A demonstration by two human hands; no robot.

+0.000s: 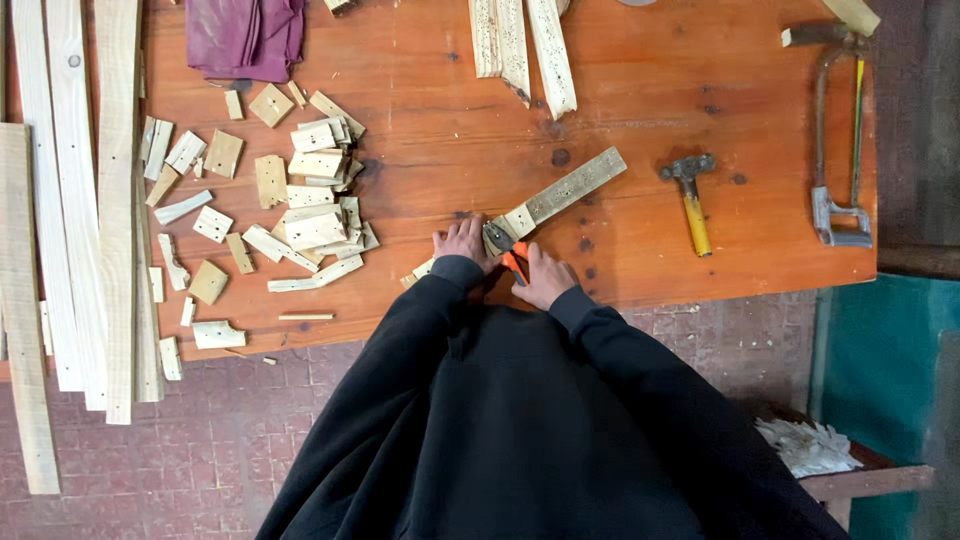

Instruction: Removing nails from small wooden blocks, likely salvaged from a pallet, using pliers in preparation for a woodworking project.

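A pale wooden slat point(570, 190) lies slanted on the orange-brown table point(430, 60), its near end at my hands. My left hand point(461, 240) presses down on that near end. My right hand point(543, 278) grips orange-handled pincers point(503, 243), whose dark jaws sit against the slat's edge close to the left hand's fingers. Both arms are in black sleeves.
A heap of short wood offcuts point(310, 205) lies left of my hands. Long planks point(75, 200) run down the far left. A yellow-handled hammer point(691, 200) and a hacksaw point(838, 130) lie at the right. A purple cloth point(245, 38) and more slats point(520, 45) sit at the far edge.
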